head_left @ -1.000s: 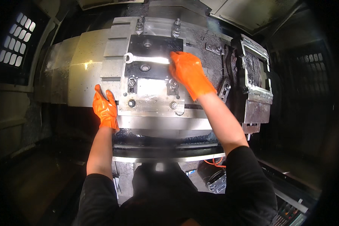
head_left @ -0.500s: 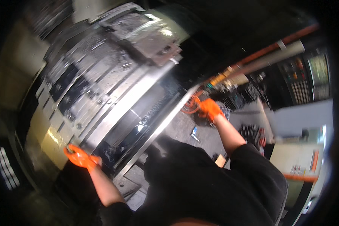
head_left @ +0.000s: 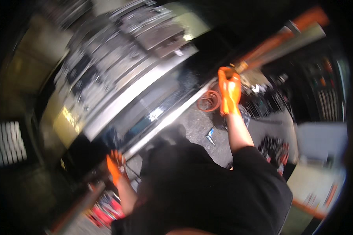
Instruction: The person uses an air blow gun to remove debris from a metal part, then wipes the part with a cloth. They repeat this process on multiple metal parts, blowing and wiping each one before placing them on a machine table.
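My left hand point(head_left: 115, 166), in an orange glove, is beside the lower left end of a pale metal rail point(head_left: 172, 116) along the machine's front. Its fingers look stretched and apart, with nothing visible in them. My right hand point(head_left: 230, 92), gloved the same, is raised near the rail's far end. Its fingers are curled; whatever lies inside them is too blurred to name. An orange coiled hose point(head_left: 208, 101) hangs just left of this hand. Beyond the rail lies a machine table point(head_left: 139, 87) bearing metal blocks and plates point(head_left: 157, 37).
A blue and silver tool point(head_left: 210, 137) lies on the grey floor point(head_left: 194, 125). Red items point(head_left: 106, 209) are at the lower left. An orange and grey beam point(head_left: 286, 43) runs to the upper right. A pale cabinet point(head_left: 312, 192) stands at the right.
My left hand has come back from over the machine's left end to the front rail. The right hand has moved up and away from beside the hose coil. The view has shifted.
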A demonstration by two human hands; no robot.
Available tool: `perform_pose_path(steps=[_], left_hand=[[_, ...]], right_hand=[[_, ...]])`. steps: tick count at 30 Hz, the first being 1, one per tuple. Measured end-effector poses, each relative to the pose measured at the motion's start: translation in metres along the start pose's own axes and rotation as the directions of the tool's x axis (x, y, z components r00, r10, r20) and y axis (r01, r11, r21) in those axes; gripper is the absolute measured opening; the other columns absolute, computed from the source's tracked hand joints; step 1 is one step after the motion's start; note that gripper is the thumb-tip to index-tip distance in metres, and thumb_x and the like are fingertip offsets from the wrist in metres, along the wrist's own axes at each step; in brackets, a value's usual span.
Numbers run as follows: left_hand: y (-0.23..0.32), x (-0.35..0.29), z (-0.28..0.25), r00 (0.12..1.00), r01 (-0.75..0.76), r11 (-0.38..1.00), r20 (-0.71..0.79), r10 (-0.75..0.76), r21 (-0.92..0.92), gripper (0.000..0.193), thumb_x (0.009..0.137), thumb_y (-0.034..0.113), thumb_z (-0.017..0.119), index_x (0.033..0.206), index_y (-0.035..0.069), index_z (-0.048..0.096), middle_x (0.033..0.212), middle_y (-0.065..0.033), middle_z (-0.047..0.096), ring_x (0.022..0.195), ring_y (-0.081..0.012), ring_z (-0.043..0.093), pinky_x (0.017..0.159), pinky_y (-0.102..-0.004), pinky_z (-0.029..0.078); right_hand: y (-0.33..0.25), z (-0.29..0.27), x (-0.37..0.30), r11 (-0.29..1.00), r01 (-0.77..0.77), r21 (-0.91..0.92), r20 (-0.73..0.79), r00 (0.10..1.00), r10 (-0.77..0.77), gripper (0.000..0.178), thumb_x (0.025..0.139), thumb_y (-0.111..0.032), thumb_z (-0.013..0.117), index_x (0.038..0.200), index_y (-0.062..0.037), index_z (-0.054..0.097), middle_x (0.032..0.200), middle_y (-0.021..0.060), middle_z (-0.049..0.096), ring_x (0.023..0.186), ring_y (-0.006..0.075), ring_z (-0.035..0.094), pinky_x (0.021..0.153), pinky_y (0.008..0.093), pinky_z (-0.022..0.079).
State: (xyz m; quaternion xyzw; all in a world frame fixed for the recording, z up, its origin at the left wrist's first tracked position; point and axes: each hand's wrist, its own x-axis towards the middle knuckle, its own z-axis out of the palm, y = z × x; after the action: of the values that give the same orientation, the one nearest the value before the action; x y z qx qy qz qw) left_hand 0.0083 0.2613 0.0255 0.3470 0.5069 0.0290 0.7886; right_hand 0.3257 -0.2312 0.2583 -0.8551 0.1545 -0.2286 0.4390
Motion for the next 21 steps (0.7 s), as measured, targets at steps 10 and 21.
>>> perform_pose_path(steps=[10,21], left_hand=[[0.093,-0.084,0.181,0.937,-0.210,0.647,0.037,0.346,-0.733,0.070,0.108,0.056,0.036,0.154,0.005,0.044,0.164,-0.0227,0.040,0.150,-0.0412,0.039,0.120,-0.0690,0.026],[0.107,-0.087,0.174,0.928,-0.230,0.474,-0.045,0.370,-0.850,0.063,0.110,0.052,0.030,0.156,0.011,0.044,0.168,-0.0152,0.036,0.155,-0.0363,0.031,0.119,-0.0732,0.022]], right_hand=[[-0.024,0.016,-0.091,0.893,0.416,0.174,0.818,0.444,-0.366,0.031,0.103,-0.030,0.063,0.118,-0.0020,0.066,0.100,0.0132,0.071,0.076,0.0217,0.068,0.069,0.0347,0.053],[-0.053,-0.026,-0.024,0.996,-0.013,-0.093,0.923,-0.375,0.081,0.048,0.096,-0.046,0.072,0.114,-0.0021,0.068,0.084,0.0036,0.069,0.067,0.0078,0.060,0.054,0.0221,0.045]])
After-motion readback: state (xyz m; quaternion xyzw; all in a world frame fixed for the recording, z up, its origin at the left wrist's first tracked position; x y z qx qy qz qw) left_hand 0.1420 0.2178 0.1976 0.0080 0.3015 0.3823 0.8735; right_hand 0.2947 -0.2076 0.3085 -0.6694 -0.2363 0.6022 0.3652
